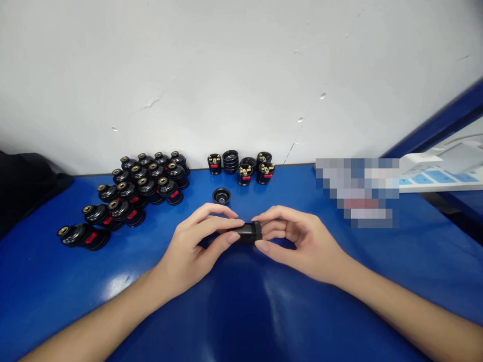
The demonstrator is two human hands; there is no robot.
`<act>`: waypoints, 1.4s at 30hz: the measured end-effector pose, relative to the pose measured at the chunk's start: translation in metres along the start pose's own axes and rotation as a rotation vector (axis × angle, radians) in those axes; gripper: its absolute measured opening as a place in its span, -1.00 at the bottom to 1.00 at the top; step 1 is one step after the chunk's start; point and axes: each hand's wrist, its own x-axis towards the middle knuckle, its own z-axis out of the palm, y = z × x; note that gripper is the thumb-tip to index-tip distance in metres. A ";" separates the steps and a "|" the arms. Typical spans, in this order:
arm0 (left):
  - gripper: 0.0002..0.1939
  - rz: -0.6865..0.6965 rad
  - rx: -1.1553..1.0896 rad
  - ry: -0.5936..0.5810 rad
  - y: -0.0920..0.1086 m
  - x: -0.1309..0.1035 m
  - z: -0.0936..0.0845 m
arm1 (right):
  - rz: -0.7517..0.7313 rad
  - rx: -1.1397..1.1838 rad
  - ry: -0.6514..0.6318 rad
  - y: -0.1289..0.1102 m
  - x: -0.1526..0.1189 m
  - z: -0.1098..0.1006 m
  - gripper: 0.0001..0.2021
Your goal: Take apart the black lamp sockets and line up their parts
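A black cylindrical part (248, 233) lies sideways between my two hands, just above the blue table. My left hand (206, 241) grips its left end with thumb and fingers. On its right, ribbed end, the thumb and fingertips of my right hand (298, 241) are closed. Behind my left hand a black cap (221, 196) rests on the table, its hollow side up. Farther back stand several black socket parts, among them one with brass contacts and a red tab (245, 174) and a threaded black ring (230, 161).
Several black lamp holders with red tabs (126, 212) stand in rows at the left on the blue table (169, 327). A white wall (226, 75) rises behind. At the right are a blurred-out item (362, 193) and a white device (422, 163); dark cloth (30, 186) is far left.
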 end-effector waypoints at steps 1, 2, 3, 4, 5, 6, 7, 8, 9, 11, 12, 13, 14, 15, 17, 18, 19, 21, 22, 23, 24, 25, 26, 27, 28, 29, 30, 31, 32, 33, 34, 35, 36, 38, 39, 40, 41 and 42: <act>-0.80 -0.019 -0.001 0.012 0.001 0.000 0.000 | -0.001 -0.007 -0.002 0.000 0.000 0.000 -0.68; -0.82 -0.045 -0.011 0.018 0.001 0.000 0.001 | -0.001 -0.015 -0.003 0.000 0.000 0.000 -0.68; -0.83 -0.071 -0.032 0.019 0.000 -0.001 0.002 | -0.001 -0.023 -0.002 0.000 0.000 0.000 -0.68; -0.80 -0.094 -0.063 0.022 -0.001 -0.002 0.002 | -0.002 -0.030 0.002 0.000 0.000 0.000 -0.69; -0.73 -0.112 -0.103 0.029 -0.002 -0.003 0.003 | -0.003 -0.034 0.005 0.001 0.000 0.000 -0.69; -0.63 -0.125 -0.146 0.036 -0.004 -0.004 0.003 | -0.003 -0.035 0.008 0.001 0.000 -0.001 -0.70; -0.52 -0.130 -0.183 0.044 -0.006 -0.005 0.004 | -0.001 -0.033 0.010 0.001 0.000 -0.001 -0.70; -0.43 -0.131 -0.207 0.046 -0.008 -0.005 0.004 | 0.002 -0.030 0.009 0.001 0.000 -0.001 -0.70; -0.37 -0.130 -0.212 0.045 -0.009 -0.006 0.005 | 0.005 -0.026 0.006 0.001 0.000 -0.001 -0.70; -0.34 -0.127 -0.180 0.026 -0.010 -0.008 0.005 | 0.010 -0.020 -0.001 0.000 0.000 -0.001 -0.68; -0.36 -0.124 -0.156 0.013 -0.010 -0.008 0.005 | 0.011 -0.015 -0.002 0.000 0.000 -0.001 -0.67; -0.36 -0.119 -0.140 0.000 -0.009 -0.008 0.005 | 0.012 -0.012 -0.002 0.000 0.000 -0.001 -0.66; -0.34 -0.113 -0.132 -0.015 -0.008 -0.009 0.005 | 0.012 -0.010 -0.001 0.000 0.000 -0.001 -0.66; -0.29 -0.107 -0.129 -0.028 -0.007 -0.009 0.005 | 0.011 -0.011 -0.001 -0.001 0.000 0.000 -0.66; -0.22 -0.102 -0.120 -0.044 -0.004 -0.009 0.004 | 0.009 -0.023 -0.002 -0.001 0.000 0.000 -0.68; -0.24 -0.111 -0.110 -0.050 -0.003 -0.009 0.004 | 0.008 -0.030 -0.003 -0.001 0.000 0.000 -0.69; -0.30 -0.127 -0.103 -0.060 -0.003 -0.009 0.004 | 0.005 -0.037 -0.003 -0.001 0.000 0.000 -0.69; -0.43 -0.167 -0.116 -0.094 -0.004 -0.010 0.004 | 0.001 -0.046 -0.004 -0.001 -0.001 0.000 -0.69; -0.46 -0.178 -0.127 -0.109 -0.005 -0.010 0.005 | 0.000 -0.050 -0.004 0.000 -0.001 0.000 -0.68; -0.45 -0.177 -0.136 -0.113 -0.006 -0.010 0.005 | -0.003 -0.051 -0.004 0.000 -0.001 0.000 -0.67; -0.41 -0.155 -0.142 -0.098 -0.008 -0.010 0.006 | -0.006 -0.051 -0.004 0.000 -0.001 0.000 -0.66; -0.34 -0.124 -0.142 -0.072 -0.009 -0.009 0.006 | -0.008 -0.049 -0.006 0.001 -0.001 0.000 -0.66; -0.24 -0.078 -0.146 -0.038 -0.011 -0.009 0.006 | -0.007 -0.048 -0.007 0.001 -0.001 0.000 -0.67; -0.15 -0.029 -0.152 -0.007 -0.011 -0.009 0.007 | -0.007 -0.049 -0.007 0.000 -0.001 0.000 -0.67; -0.05 0.005 -0.156 0.004 -0.012 -0.009 0.006 | -0.006 -0.048 -0.007 0.000 -0.001 0.000 -0.68; 0.04 0.026 -0.158 -0.001 -0.012 -0.009 0.006 | -0.006 -0.046 -0.008 0.000 -0.001 0.000 -0.68; 0.09 0.019 -0.161 -0.020 -0.011 -0.009 0.006 | -0.006 -0.044 -0.008 0.000 -0.001 0.000 -0.67; 0.10 -0.006 -0.165 -0.045 -0.010 -0.010 0.006 | -0.010 -0.040 -0.009 0.000 -0.001 0.000 -0.67; 0.03 -0.042 -0.172 -0.069 -0.009 -0.010 0.005 | -0.014 -0.037 -0.012 0.000 -0.001 0.000 -0.66; -0.08 -0.082 -0.180 -0.087 -0.008 -0.011 0.006 | -0.017 -0.038 -0.016 0.000 -0.001 0.000 -0.66; -0.21 -0.116 -0.190 -0.097 -0.007 -0.011 0.006 | -0.019 -0.043 -0.021 0.000 -0.001 0.000 -0.66; -0.32 -0.139 -0.199 -0.099 -0.006 -0.012 0.006 | -0.022 -0.051 -0.024 0.000 -0.001 0.000 -0.66; -0.37 -0.149 -0.207 -0.091 -0.005 -0.012 0.007 | -0.022 -0.058 -0.027 0.000 -0.001 0.000 -0.66; -0.33 -0.119 -0.213 -0.056 -0.005 -0.011 0.008 | -0.024 -0.056 -0.027 0.001 -0.002 0.000 -0.65; -0.27 -0.086 -0.209 -0.037 -0.005 -0.010 0.008 | -0.024 -0.051 -0.023 0.001 -0.002 0.000 -0.65; -0.19 -0.052 -0.201 -0.021 -0.006 -0.010 0.007 | -0.025 -0.045 -0.020 0.001 -0.002 0.000 -0.64; -0.12 -0.028 -0.191 -0.014 -0.006 -0.010 0.007 | -0.024 -0.042 -0.018 0.001 -0.002 0.000 -0.64; -0.09 -0.019 -0.183 -0.017 -0.006 -0.010 0.006 | -0.024 -0.043 -0.017 0.001 -0.002 0.000 -0.65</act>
